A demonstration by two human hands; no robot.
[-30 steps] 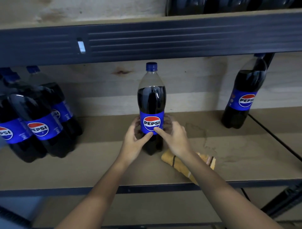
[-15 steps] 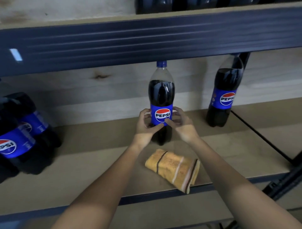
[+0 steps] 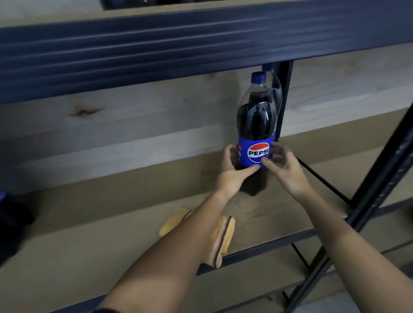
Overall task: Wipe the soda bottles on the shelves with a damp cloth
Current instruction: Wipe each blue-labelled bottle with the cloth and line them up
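A dark soda bottle [image 3: 257, 125] with a blue cap and blue Pepsi label stands upright on the wooden shelf [image 3: 111, 223]. My left hand [image 3: 233, 172] grips its left side at the label, thumb across the front. My right hand [image 3: 283, 169] holds the right side, fingers curled at the label's edge. A second Pepsi bottle [image 3: 277, 89] stands right behind it, mostly hidden. The folded yellow cloth [image 3: 220, 241] with dark stripes lies near the shelf's front edge, partly under my left forearm.
A dark metal beam [image 3: 178, 51] of the upper shelf runs across the top. A black upright post [image 3: 380, 190] slants at the right. Dark bottles [image 3: 11, 223] show at the left edge. More bottle bases [image 3: 134, 2] sit on the shelf above.
Both hands have slid the held bottle to the right, up against the second bottle by the post. The view has swung right, so the left bottles are almost out of frame.
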